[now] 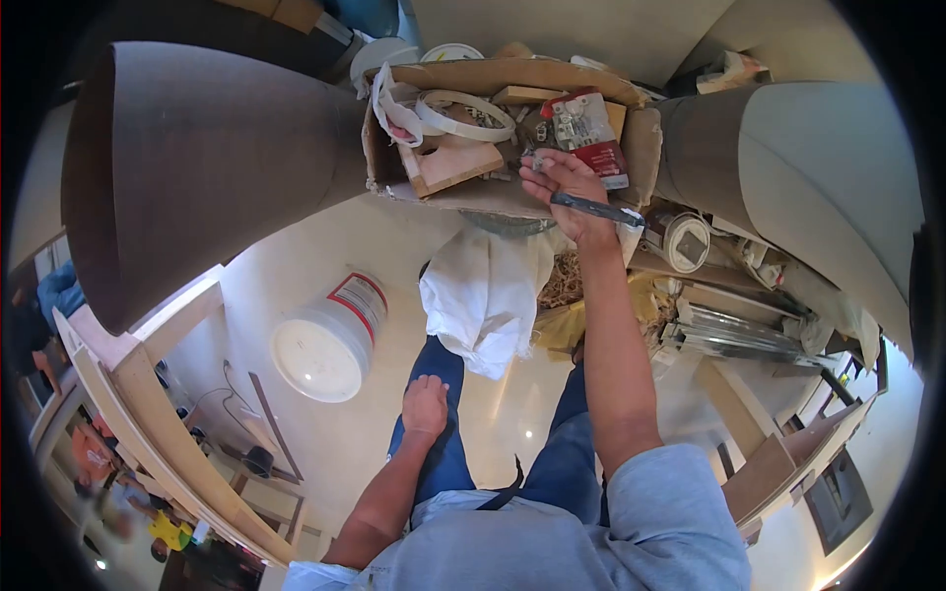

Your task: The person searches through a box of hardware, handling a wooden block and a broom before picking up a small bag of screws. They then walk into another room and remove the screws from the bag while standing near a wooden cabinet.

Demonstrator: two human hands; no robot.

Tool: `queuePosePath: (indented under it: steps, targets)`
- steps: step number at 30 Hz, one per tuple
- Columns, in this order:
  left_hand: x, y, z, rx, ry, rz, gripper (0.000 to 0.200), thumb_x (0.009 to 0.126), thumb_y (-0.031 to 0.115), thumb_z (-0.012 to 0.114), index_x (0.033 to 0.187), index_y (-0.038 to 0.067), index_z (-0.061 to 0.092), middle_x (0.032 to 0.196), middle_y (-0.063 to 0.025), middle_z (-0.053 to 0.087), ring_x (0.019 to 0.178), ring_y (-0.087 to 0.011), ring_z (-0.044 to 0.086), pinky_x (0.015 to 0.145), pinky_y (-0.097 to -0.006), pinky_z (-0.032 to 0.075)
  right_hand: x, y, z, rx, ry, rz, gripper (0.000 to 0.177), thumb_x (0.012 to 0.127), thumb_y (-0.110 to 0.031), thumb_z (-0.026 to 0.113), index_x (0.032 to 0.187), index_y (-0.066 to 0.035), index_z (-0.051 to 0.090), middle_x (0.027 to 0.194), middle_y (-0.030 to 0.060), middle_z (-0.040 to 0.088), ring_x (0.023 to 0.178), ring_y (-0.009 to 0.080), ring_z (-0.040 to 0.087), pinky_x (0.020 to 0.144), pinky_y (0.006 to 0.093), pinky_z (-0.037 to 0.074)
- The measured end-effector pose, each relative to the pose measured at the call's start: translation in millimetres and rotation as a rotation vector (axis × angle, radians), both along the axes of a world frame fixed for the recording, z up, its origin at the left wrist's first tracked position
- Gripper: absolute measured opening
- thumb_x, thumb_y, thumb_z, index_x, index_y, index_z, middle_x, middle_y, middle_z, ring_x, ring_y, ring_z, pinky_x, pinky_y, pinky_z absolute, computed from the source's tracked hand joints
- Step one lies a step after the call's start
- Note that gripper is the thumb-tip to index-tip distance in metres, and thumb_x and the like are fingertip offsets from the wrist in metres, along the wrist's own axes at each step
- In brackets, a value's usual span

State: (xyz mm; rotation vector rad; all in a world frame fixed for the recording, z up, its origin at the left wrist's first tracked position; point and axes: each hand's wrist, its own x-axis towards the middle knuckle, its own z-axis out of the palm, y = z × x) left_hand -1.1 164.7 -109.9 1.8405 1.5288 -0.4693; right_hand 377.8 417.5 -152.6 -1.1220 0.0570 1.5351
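My right hand (570, 195) reaches into an open cardboard box (463, 71), fingers pinched around small grey metal pieces (537, 162). A long black-handled tool (598, 209) lies across the same palm; its kind cannot be made out. Beside my fingers stands a red-and-white packet of metal hardware (583, 133). Left of it, the box holds a wooden block (448, 169) with a round notch and a roll of pale edging strip (463, 116). My left hand (426, 404) rests on my left thigh, its fingers curled in and mostly hidden.
A white bucket (320, 355) lies on the floor to the left. A white cloth sack (483, 295) hangs below the box. Dark curved panels (217, 167) flank it. At right are a tin (685, 243) and metal strips (739, 335). People (172, 532) are far left.
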Motion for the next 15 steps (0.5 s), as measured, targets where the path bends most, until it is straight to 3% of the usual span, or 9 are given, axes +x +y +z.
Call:
queuePosePath:
  steps: [4, 15]
  targets:
    - [-0.8, -0.5, 0.3, 0.008, -0.007, -0.002, 0.016, 0.096, 0.022, 0.064, 0.091, 0.007, 0.061, 0.092, -0.0139, 0.062, 0.09, -0.0349, 0.062, 0.081, -0.0473, 0.051, 0.0, 1.7, 6.4, -0.025, 0.015, 0.013, 0.024, 0.098, -0.001, 0.061, 0.12, 0.003, 0.054, 0.114, 0.0232, 0.07, 0.101, 0.0323, 0.073, 0.085, 0.0407, 0.062]
    - [-3.4, -6.0, -0.9, 0.024, -0.009, 0.032, 0.015, 0.096, 0.021, 0.063, 0.092, 0.007, 0.061, 0.092, -0.0133, 0.062, 0.091, -0.0344, 0.062, 0.082, -0.0467, 0.052, 5.1, -1.4, -6.3, 0.027, 0.006, 0.107, 0.018, 0.097, -0.008, 0.066, 0.113, 0.0, 0.063, 0.113, 0.0214, 0.071, 0.101, 0.0322, 0.072, 0.087, 0.0429, 0.061]
